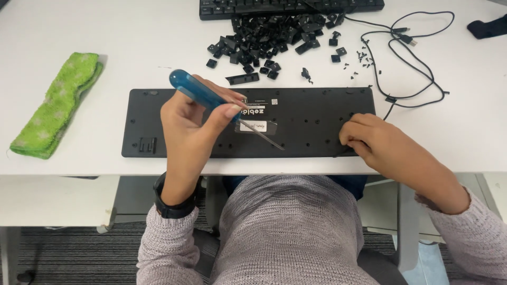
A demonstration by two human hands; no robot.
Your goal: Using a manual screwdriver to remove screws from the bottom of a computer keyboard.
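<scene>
A black keyboard [311, 113] lies upside down on the white table [132, 37], its back panel with screw holes facing up. My left hand [193, 126] holds a screwdriver [211, 100] with a blue translucent handle, and the metal shaft points down to the right over the panel's middle. My right hand [369, 140] rests with curled fingers on the keyboard's right front corner, fingertips pressed to the panel.
A pile of loose black keycaps [269, 37] and several tiny screws [364, 58] lie behind the keyboard. Another black keyboard [290, 8] sits at the far edge. A black cable [412, 63] loops at right. A folded green cloth [58, 103] lies at left.
</scene>
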